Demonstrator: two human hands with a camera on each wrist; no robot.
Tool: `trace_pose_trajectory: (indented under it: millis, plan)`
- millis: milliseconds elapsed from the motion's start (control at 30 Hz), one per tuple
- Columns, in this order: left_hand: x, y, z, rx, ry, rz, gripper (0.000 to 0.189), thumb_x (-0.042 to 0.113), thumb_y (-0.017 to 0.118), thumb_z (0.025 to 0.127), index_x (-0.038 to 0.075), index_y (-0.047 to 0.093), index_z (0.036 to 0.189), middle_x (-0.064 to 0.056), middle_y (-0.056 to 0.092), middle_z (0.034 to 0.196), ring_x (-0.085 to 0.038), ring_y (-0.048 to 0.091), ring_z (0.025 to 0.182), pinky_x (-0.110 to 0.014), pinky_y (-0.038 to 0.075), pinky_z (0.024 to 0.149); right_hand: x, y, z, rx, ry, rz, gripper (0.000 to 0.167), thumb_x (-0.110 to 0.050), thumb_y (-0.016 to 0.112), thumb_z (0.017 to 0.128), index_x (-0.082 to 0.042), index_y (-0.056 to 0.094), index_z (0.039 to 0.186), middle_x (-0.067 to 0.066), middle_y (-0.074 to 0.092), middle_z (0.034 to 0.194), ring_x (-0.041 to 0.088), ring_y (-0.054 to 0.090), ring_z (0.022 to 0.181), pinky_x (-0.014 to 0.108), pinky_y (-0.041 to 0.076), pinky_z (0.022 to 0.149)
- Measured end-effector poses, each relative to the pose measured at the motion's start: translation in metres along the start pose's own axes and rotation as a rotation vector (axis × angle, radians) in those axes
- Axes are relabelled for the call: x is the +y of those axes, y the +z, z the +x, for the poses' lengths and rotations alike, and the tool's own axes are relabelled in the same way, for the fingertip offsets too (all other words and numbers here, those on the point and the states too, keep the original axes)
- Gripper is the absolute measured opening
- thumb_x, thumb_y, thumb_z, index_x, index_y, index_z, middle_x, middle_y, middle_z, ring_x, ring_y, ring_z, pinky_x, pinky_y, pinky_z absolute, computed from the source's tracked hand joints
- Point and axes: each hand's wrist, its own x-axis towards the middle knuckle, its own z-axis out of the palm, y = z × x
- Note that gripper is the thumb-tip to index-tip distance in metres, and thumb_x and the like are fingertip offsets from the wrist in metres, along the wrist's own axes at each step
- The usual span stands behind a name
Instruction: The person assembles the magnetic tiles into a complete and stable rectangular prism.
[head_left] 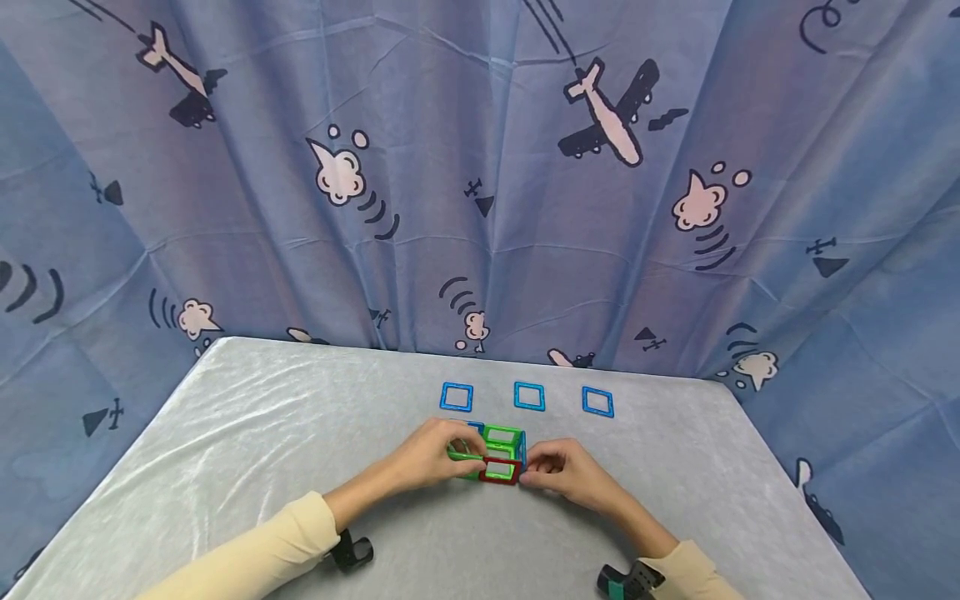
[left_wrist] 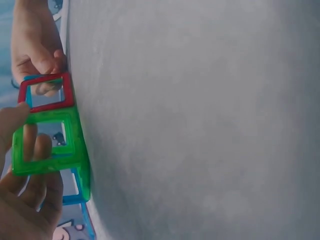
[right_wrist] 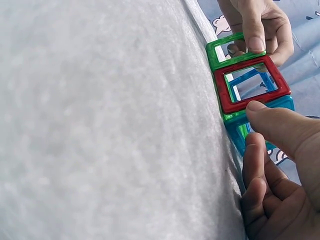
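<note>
A small structure of square magnetic tiles stands on the table, with a red magnetic tile [head_left: 500, 481] upright at its front and a blue magnetic tile [head_left: 522, 448] on its right side. Green frames make up its base and back. My left hand [head_left: 447, 452] pinches a green magnetic tile [left_wrist: 44, 168] between thumb and fingers, at the left of the red one. With curled fingers my right hand [head_left: 566, 473] holds the structure's front right corner. In the right wrist view its thumb [right_wrist: 272, 117] touches the red tile's edge, and its fingertips lie against the blue tile.
Three blue square tiles lie flat in a row behind the structure: a left tile [head_left: 457, 397], a middle tile [head_left: 529, 397] and a right tile [head_left: 597, 402]. A pale cloth [head_left: 300, 408] covers the table. Behind it hangs a blue curtain [head_left: 420, 292] with airplane prints.
</note>
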Motion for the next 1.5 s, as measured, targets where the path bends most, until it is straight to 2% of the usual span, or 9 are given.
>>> trace_pose_trajectory:
  millis: [367, 700, 900, 1033, 1200, 1367, 1500]
  plan:
    - [0.0, 0.002, 0.0, 0.003, 0.051, 0.01, 0.011, 0.013, 0.082, 0.089, 0.021, 0.075, 0.094, 0.019, 0.067, 0.089, -0.003, 0.061, 0.084, -0.023, 0.051, 0.074, 0.002, 0.001, 0.001, 0.009, 0.017, -0.008, 0.006, -0.006, 0.078, 0.09, -0.007, 0.077, 0.097, 0.007, 0.068, 0.08, 0.008, 0.053, 0.064, 0.022, 0.044, 0.053]
    - [-0.002, 0.002, -0.001, -0.003, 0.03, -0.019, 0.013, 0.014, 0.083, 0.088, 0.02, 0.074, 0.095, 0.017, 0.066, 0.09, -0.002, 0.063, 0.083, -0.023, 0.052, 0.073, 0.001, 0.001, 0.001, 0.003, 0.024, -0.005, 0.007, -0.006, 0.077, 0.091, -0.006, 0.077, 0.098, 0.007, 0.067, 0.08, 0.007, 0.052, 0.063, 0.022, 0.044, 0.053]
    - [-0.004, -0.001, -0.004, 0.017, 0.026, -0.043, 0.017, 0.011, 0.083, 0.087, 0.013, 0.073, 0.101, 0.011, 0.067, 0.096, -0.004, 0.064, 0.085, -0.024, 0.054, 0.074, 0.0, 0.001, 0.001, 0.006, 0.02, 0.001, 0.007, -0.005, 0.077, 0.091, -0.006, 0.077, 0.098, 0.007, 0.068, 0.081, 0.007, 0.053, 0.063, 0.022, 0.044, 0.052]
    - [-0.003, -0.01, -0.01, 0.046, 0.04, -0.074, 0.022, 0.008, 0.082, 0.087, 0.007, 0.072, 0.107, 0.0, 0.07, 0.102, -0.015, 0.067, 0.088, -0.026, 0.055, 0.073, -0.001, 0.001, 0.001, 0.005, 0.005, 0.007, 0.007, -0.005, 0.077, 0.091, -0.005, 0.076, 0.098, 0.007, 0.068, 0.081, 0.007, 0.052, 0.063, 0.022, 0.044, 0.052]
    - [-0.004, -0.029, -0.024, 0.112, 0.091, -0.08, 0.027, 0.006, 0.08, 0.089, 0.01, 0.07, 0.113, -0.009, 0.07, 0.108, -0.029, 0.068, 0.093, -0.029, 0.057, 0.073, -0.001, 0.001, 0.002, -0.001, -0.008, 0.016, 0.009, -0.005, 0.077, 0.091, -0.004, 0.076, 0.1, 0.009, 0.069, 0.084, 0.008, 0.053, 0.064, 0.023, 0.044, 0.052]
    - [-0.011, -0.046, -0.044, 0.18, 0.119, -0.035, 0.028, 0.007, 0.079, 0.089, 0.017, 0.069, 0.114, -0.004, 0.07, 0.105, -0.026, 0.069, 0.093, -0.03, 0.057, 0.073, 0.0, 0.0, 0.001, -0.002, -0.015, 0.019, 0.01, -0.006, 0.076, 0.092, -0.003, 0.076, 0.101, 0.01, 0.068, 0.083, 0.008, 0.053, 0.064, 0.023, 0.045, 0.053]
    - [-0.02, -0.058, -0.057, 0.187, 0.07, -0.044, 0.025, 0.005, 0.079, 0.09, 0.017, 0.07, 0.111, 0.005, 0.069, 0.096, -0.016, 0.068, 0.084, -0.03, 0.057, 0.067, 0.001, 0.0, 0.001, -0.008, -0.011, 0.013, 0.01, -0.008, 0.076, 0.092, -0.003, 0.075, 0.101, 0.009, 0.067, 0.082, 0.007, 0.052, 0.064, 0.022, 0.044, 0.053]
